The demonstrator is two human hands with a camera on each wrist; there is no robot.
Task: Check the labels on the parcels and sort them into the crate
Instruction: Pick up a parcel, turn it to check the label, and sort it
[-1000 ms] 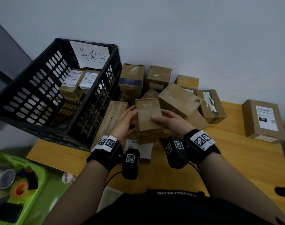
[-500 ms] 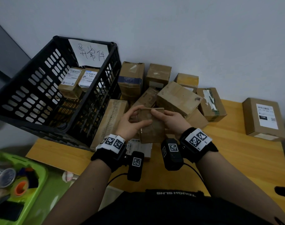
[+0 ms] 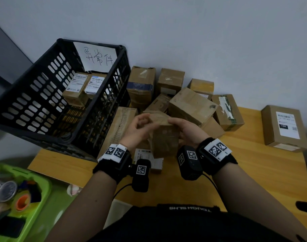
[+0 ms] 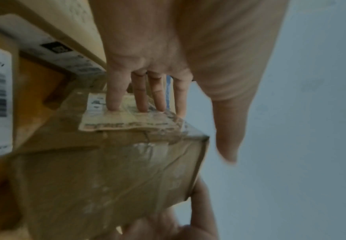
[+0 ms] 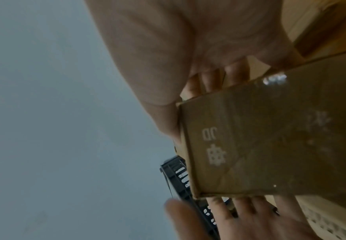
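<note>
I hold a small brown cardboard parcel (image 3: 165, 137) over the table's front, between both hands. My right hand (image 3: 184, 130) grips its right end, thumb on the near edge and fingers behind. The fingertips (image 4: 141, 97) of my left hand (image 3: 140, 126) press on the far face, on a worn, yellowed label (image 4: 114, 121); that thumb stands clear of the box. The face towards me is plain with a faint print (image 5: 213, 146). The black slotted crate (image 3: 35, 95) stands tilted at the left with two labelled parcels (image 3: 75, 88) inside and a handwritten paper sign (image 3: 96, 56) on its far wall.
A pile of brown parcels (image 3: 191, 105) lies against the wall behind my hands. A long box (image 3: 117, 126) leans by the crate, and a flat labelled parcel (image 3: 145, 154) lies under my wrists. Another labelled parcel (image 3: 285, 126) sits at the table's (image 3: 254, 172) right. A green tray (image 3: 41, 198) is lower left.
The parcel stood upright with a plain face towards me; both hands have tipped it over and turned it, and my left fingers have moved round to its far face.
</note>
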